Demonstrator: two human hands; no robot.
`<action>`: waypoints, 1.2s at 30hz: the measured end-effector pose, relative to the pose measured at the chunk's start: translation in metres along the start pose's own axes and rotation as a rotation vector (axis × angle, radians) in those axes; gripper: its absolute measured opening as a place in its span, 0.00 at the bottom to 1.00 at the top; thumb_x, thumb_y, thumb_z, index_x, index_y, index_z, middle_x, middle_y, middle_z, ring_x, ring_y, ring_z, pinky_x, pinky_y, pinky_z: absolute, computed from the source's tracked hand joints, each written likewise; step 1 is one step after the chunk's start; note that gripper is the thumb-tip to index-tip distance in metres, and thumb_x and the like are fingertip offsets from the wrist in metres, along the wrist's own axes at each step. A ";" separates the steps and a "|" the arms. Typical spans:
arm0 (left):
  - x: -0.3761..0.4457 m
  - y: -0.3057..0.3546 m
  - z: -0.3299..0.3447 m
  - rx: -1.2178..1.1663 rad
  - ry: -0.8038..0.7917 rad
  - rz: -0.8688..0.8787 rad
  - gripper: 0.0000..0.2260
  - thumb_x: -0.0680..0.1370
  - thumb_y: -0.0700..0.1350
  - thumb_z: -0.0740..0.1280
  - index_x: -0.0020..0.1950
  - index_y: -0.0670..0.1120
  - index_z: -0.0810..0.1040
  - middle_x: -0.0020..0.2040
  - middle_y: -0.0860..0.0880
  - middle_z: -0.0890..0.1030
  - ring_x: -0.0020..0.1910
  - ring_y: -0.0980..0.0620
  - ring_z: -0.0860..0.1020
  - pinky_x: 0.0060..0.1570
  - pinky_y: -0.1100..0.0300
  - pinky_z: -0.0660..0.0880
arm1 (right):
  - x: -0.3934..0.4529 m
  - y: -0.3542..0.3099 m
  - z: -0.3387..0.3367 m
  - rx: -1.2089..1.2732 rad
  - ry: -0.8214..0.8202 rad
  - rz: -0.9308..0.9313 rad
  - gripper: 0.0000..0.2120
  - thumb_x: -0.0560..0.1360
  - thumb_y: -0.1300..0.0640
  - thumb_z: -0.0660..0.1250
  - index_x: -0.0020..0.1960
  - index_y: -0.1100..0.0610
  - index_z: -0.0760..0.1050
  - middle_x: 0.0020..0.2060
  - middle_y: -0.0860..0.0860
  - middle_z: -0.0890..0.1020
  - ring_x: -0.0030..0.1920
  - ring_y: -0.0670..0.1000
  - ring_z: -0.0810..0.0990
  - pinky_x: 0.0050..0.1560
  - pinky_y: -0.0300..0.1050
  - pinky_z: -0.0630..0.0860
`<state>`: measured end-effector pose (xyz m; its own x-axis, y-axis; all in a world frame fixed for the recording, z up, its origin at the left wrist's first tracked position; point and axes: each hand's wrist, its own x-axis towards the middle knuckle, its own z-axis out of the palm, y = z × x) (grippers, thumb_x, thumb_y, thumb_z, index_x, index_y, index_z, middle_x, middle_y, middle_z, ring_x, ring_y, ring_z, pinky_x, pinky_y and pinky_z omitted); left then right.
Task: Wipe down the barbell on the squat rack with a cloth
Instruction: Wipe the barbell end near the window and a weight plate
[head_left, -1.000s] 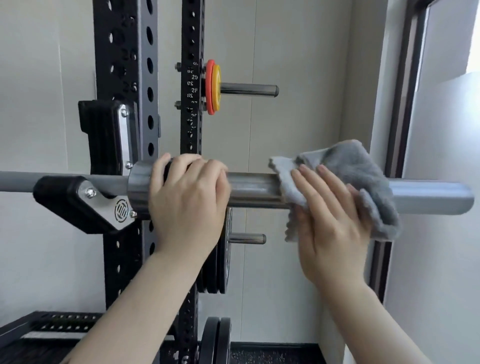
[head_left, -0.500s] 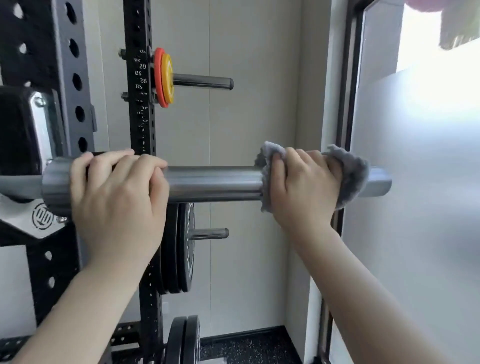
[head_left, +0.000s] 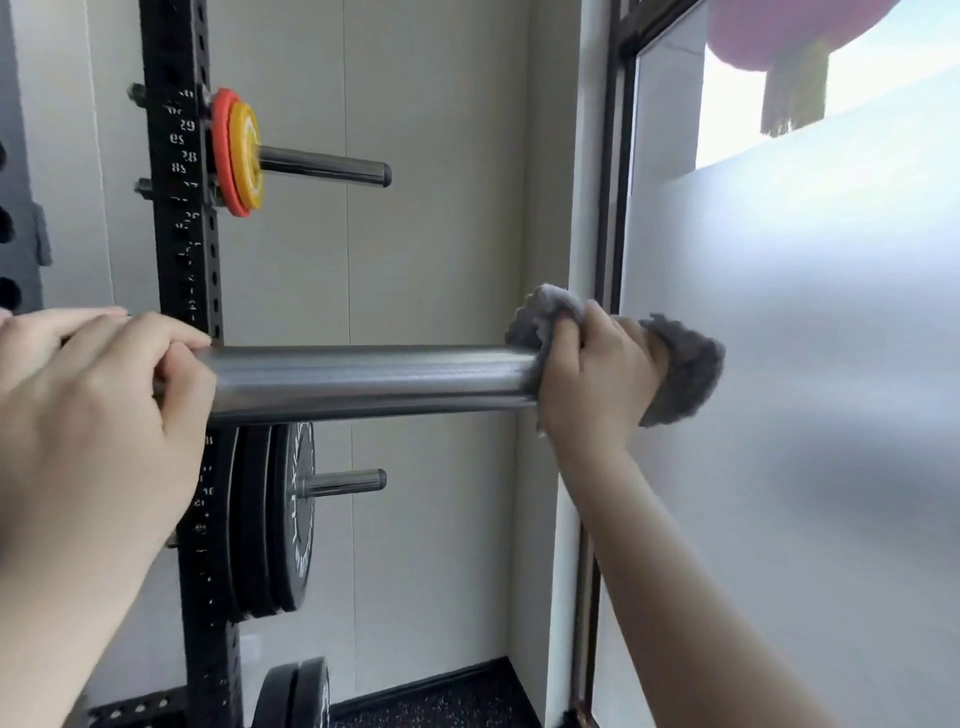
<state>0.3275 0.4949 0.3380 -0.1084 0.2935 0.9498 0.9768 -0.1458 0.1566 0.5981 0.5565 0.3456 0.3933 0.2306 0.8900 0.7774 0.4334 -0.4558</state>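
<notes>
At the barbell (head_left: 363, 382) end, right hand (head_left: 592, 384) fingers clamp the cloth (head_left: 685, 369); left hand (head_left: 98, 405) grips it.

The barbell sleeve (head_left: 363, 382) is bare metal, grey and satin-glossy, with long streaks of reflected light on a faintly grained surface. At its outer end the cloth (head_left: 680, 369) is grey, fluffy, matt pile with a scalloped edge. Behind the sleeve, the rack upright (head_left: 179, 218) is matt black painted metal with white printed numerals. Above the sleeve, two small plates (head_left: 239, 153), red and yellow, look smooth. Below it, black plates (head_left: 283, 514) look matt and rubbery. The window pane (head_left: 805, 364) is frosted.
</notes>
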 end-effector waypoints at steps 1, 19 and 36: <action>0.001 0.001 0.000 0.013 -0.010 0.004 0.17 0.74 0.52 0.51 0.48 0.46 0.75 0.42 0.45 0.78 0.43 0.43 0.75 0.45 0.45 0.71 | -0.001 -0.006 0.007 -0.008 0.026 0.009 0.13 0.74 0.55 0.55 0.36 0.56 0.75 0.32 0.49 0.79 0.43 0.55 0.76 0.55 0.49 0.63; 0.002 0.012 -0.010 0.182 0.098 -0.019 0.12 0.76 0.46 0.60 0.37 0.47 0.80 0.36 0.49 0.82 0.48 0.45 0.77 0.63 0.51 0.62 | -0.072 -0.107 0.032 0.172 -0.130 -0.574 0.09 0.79 0.58 0.62 0.42 0.58 0.78 0.41 0.51 0.82 0.44 0.55 0.79 0.45 0.48 0.70; 0.031 0.009 -0.032 0.142 -0.115 0.098 0.08 0.77 0.50 0.64 0.40 0.52 0.79 0.38 0.55 0.80 0.41 0.50 0.76 0.67 0.52 0.62 | -0.041 -0.050 0.017 0.046 0.048 -0.234 0.11 0.77 0.56 0.59 0.43 0.58 0.78 0.42 0.54 0.83 0.49 0.58 0.78 0.59 0.49 0.62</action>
<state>0.3266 0.4721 0.3773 0.0019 0.3913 0.9203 0.9988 -0.0462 0.0176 0.5348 0.5402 0.3313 0.2294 0.0779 0.9702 0.8275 0.5092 -0.2365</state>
